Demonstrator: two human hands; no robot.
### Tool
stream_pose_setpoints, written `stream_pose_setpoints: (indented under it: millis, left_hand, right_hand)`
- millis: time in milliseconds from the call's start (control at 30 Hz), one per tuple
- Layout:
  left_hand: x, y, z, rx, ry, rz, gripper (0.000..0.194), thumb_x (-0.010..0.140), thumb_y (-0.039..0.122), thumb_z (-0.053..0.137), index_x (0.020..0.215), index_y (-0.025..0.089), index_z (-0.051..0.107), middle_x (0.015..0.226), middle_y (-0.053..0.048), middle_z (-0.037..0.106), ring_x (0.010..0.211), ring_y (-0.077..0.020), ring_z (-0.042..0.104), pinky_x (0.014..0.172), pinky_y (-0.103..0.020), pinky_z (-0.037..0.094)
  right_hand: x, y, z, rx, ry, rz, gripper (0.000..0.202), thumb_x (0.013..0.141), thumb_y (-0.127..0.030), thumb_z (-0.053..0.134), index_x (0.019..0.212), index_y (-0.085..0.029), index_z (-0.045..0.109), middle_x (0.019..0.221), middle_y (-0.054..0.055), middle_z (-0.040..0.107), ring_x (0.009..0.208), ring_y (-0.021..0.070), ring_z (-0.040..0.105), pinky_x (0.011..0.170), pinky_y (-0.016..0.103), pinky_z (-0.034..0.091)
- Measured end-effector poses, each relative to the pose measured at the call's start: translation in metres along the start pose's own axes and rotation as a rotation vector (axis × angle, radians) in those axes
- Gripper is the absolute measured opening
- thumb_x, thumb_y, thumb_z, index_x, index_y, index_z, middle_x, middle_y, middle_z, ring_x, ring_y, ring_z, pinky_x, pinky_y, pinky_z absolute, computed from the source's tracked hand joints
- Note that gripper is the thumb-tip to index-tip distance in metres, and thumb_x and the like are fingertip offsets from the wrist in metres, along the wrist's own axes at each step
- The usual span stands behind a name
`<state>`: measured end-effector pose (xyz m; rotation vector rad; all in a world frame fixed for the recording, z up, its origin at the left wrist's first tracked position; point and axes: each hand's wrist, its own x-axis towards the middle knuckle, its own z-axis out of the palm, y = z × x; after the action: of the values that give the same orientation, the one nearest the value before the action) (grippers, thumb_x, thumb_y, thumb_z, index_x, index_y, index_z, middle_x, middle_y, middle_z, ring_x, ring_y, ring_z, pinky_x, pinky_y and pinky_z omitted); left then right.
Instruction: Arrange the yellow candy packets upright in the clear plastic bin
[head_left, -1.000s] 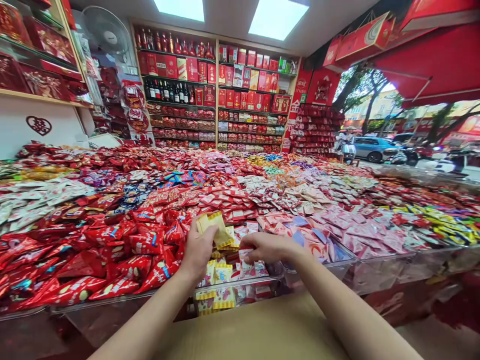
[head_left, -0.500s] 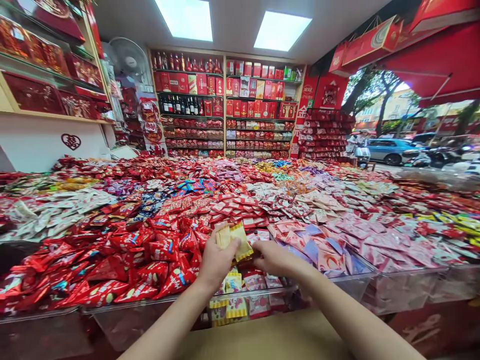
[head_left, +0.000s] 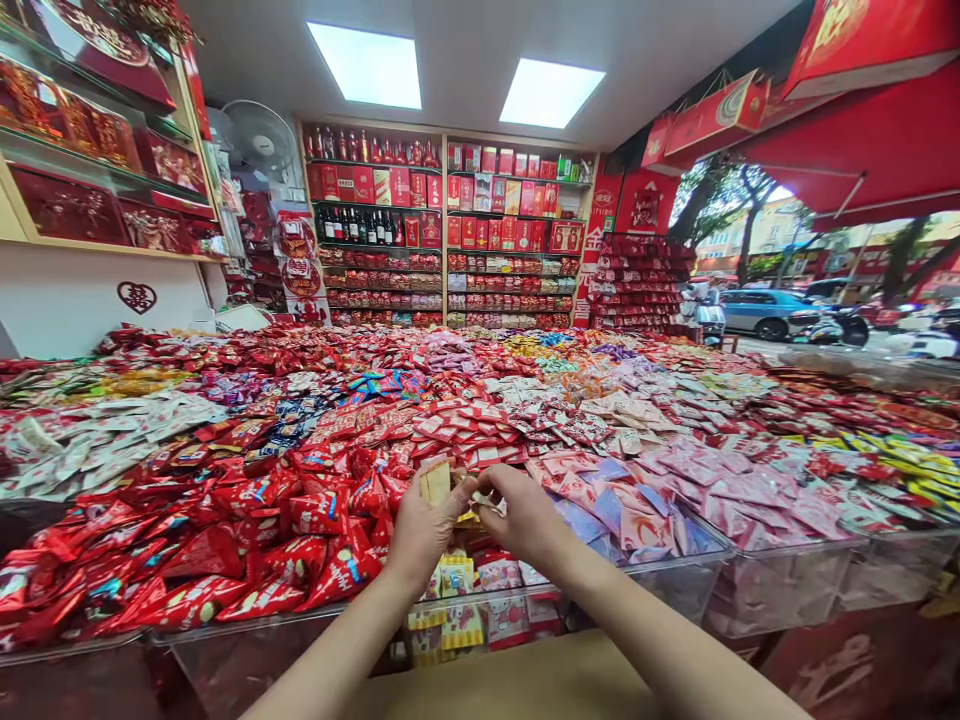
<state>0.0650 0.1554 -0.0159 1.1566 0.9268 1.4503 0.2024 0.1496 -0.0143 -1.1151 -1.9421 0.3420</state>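
Note:
My left hand [head_left: 424,530] is closed on a pale yellow packet [head_left: 435,483], which stands up between its thumb and fingers. Touching or nearly touching it from the right, my right hand [head_left: 521,515] has its thumb and index finger pinched on something small that I cannot make out. Both hands are over a clear bin holding yellow-edged packets [head_left: 459,600] and pink-and-white packets [head_left: 506,605]. Red shiny packets [head_left: 315,510] lie heaped to the left of the hands. Pink and lilac packets [head_left: 622,500] fill the bin to the right.
Plastic bin rims [head_left: 675,560] run along the front, with a brown surface [head_left: 510,680] below. Many more wrapped packets spread behind. Shelves with bottles and red boxes [head_left: 390,185] stand at the back, and a fan [head_left: 261,145] at the left.
My right hand has moved up and left against my left hand, its fingers now pinched. The yellow packet that lay across my left thumb is now mostly hidden. The view has tilted up slightly.

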Motion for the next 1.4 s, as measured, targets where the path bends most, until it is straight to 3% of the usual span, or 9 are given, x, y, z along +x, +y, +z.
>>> stream_pose_setpoints:
  millis: [67,200,300,400,733,933,1067,1233,1400]
  left_hand:
    - [0.001,-0.002,0.000,-0.040,0.036,-0.006,0.043,0.057,0.031,0.073,0.093,0.015,0.057,0.083,-0.004,0.066,0.071,-0.0161,0.062,0.065,-0.027,0.049]
    - [0.002,-0.004,0.002,-0.108,0.082,-0.029,0.047,0.057,0.029,0.072,0.099,0.018,0.055,0.082,-0.004,0.067,0.066,-0.0165,0.063,0.061,-0.030,0.051]
    - [-0.001,-0.002,0.004,-0.178,0.066,-0.057,0.046,0.056,0.026,0.073,0.098,0.018,0.055,0.079,-0.003,0.067,0.063,-0.0164,0.063,0.058,-0.029,0.051]
    - [-0.003,-0.001,0.005,-0.223,0.045,-0.059,0.043,0.059,0.025,0.071,0.098,0.019,0.054,0.079,-0.002,0.066,0.063,-0.0156,0.062,0.056,-0.028,0.051]
    - [-0.001,-0.004,0.004,-0.166,0.121,-0.022,0.035,0.065,0.032,0.066,0.094,0.016,0.056,0.078,-0.004,0.066,0.062,-0.0166,0.063,0.056,-0.029,0.051]
    - [0.002,-0.009,0.002,-0.059,0.124,-0.022,0.041,0.056,0.022,0.072,0.093,0.015,0.057,0.079,-0.004,0.067,0.065,-0.0159,0.063,0.060,-0.029,0.052]
    - [0.002,-0.011,0.002,-0.069,0.079,-0.014,0.041,0.054,0.023,0.074,0.091,0.014,0.058,0.079,-0.005,0.067,0.065,-0.0169,0.063,0.063,-0.032,0.052]
    - [0.002,-0.011,0.000,-0.084,0.120,0.084,0.031,0.065,0.032,0.065,0.090,0.017,0.056,0.083,-0.005,0.065,0.072,-0.0167,0.063,0.067,-0.031,0.050]
    - [0.001,-0.009,-0.002,-0.152,0.158,0.120,0.023,0.072,0.037,0.056,0.088,0.020,0.054,0.084,-0.002,0.063,0.066,-0.0131,0.061,0.059,-0.026,0.049]
  right_hand:
    - [0.000,-0.002,-0.001,0.077,-0.017,-0.003,0.007,0.071,-0.023,0.055,0.077,-0.020,0.056,0.076,0.003,0.058,0.070,0.0150,0.051,0.065,0.027,0.040]
    - [0.002,0.002,-0.001,0.329,0.041,0.197,0.017,0.070,-0.035,0.058,0.076,-0.019,0.055,0.075,0.002,0.058,0.068,0.0147,0.053,0.063,0.028,0.041]
    - [0.003,0.006,0.003,0.640,-0.090,0.312,0.031,0.066,-0.035,0.063,0.088,-0.018,0.050,0.072,0.000,0.058,0.066,0.0139,0.055,0.061,0.028,0.043]
    - [0.002,0.006,0.004,0.806,-0.167,0.311,0.038,0.064,-0.032,0.066,0.092,-0.019,0.045,0.066,-0.004,0.057,0.062,0.0121,0.056,0.059,0.026,0.043]
    - [0.001,0.015,0.005,0.822,-0.138,0.438,0.036,0.060,-0.030,0.068,0.088,-0.018,0.047,0.064,-0.005,0.056,0.057,0.0094,0.054,0.056,0.024,0.039]
    - [0.001,0.014,0.007,0.845,-0.166,0.518,0.044,0.052,-0.035,0.074,0.084,-0.017,0.050,0.064,-0.004,0.057,0.054,0.0089,0.053,0.052,0.022,0.039]
    - [0.002,0.007,0.005,0.868,-0.132,0.493,0.041,0.057,-0.040,0.071,0.084,-0.017,0.052,0.070,-0.002,0.060,0.061,0.0103,0.055,0.055,0.023,0.041]
    - [0.001,0.013,0.007,0.931,-0.086,0.482,0.034,0.058,-0.038,0.072,0.078,-0.016,0.055,0.076,0.000,0.063,0.068,0.0118,0.058,0.064,0.025,0.045]
    - [-0.001,0.017,0.010,0.871,-0.093,0.563,0.033,0.058,-0.035,0.071,0.078,-0.017,0.052,0.070,0.000,0.062,0.061,0.0111,0.057,0.053,0.023,0.043]
